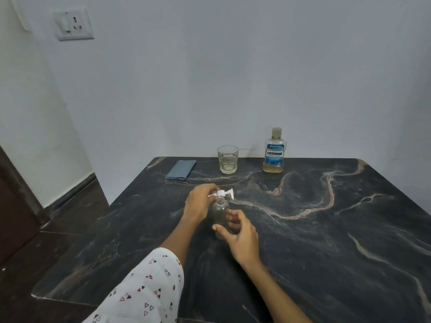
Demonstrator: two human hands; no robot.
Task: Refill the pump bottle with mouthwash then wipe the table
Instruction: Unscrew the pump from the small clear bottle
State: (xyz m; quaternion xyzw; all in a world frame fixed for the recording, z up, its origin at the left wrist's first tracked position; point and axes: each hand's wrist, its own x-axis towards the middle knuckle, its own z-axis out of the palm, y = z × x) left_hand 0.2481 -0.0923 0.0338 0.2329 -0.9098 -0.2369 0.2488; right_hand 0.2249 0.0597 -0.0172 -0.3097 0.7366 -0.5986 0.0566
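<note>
A small clear pump bottle point(219, 214) stands upright in the middle of the dark marble table point(326, 229). My right hand point(240, 236) holds the bottle's body, thumb in front and fingers behind it. My left hand point(200, 203) pinches the white pump head point(224, 194), which lies tilted just above the bottle's open neck. A mouthwash bottle point(274, 150) with a blue label and pale yellow liquid stands capped at the table's far edge. A folded blue cloth point(181, 169) lies at the far left of the table.
A drinking glass point(227, 159) with a little pale liquid stands between the cloth and the mouthwash bottle. A white wall rises right behind the table. A wall socket point(72, 24) is at upper left. Dark floor point(35, 264) lies left of the table.
</note>
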